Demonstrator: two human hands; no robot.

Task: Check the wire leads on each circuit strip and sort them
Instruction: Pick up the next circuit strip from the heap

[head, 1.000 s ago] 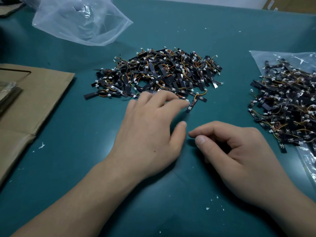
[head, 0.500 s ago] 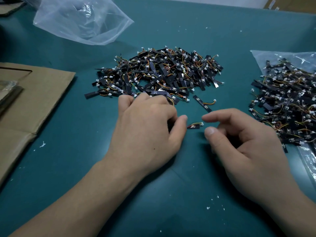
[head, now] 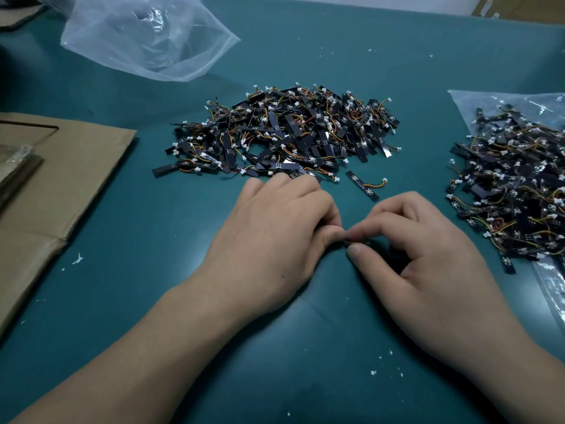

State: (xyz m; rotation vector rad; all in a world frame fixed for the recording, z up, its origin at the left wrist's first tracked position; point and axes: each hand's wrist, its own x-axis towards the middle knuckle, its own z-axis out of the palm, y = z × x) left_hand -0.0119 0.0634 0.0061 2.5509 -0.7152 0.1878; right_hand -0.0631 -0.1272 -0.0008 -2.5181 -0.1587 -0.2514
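A heap of black circuit strips (head: 284, 133) with coloured wire leads and white plugs lies on the green table, just beyond my hands. A second heap of strips (head: 513, 185) rests on a clear plastic bag at the right. One loose strip (head: 362, 185) lies between the main heap and my right hand. My left hand (head: 275, 228) and my right hand (head: 419, 249) meet fingertip to fingertip and together pinch one small circuit strip (head: 351, 242), which is almost wholly hidden by my fingers.
A crumpled clear plastic bag (head: 146, 35) lies at the back left. Flat brown cardboard (head: 55, 185) covers the table's left side, with a dark packet on it at the edge. Small white crumbs dot the green table surface (head: 305, 347) near me.
My left hand drew one strip out of the heap toward me. My right hand then moved left and closed on it, so both hands now pinch it together.
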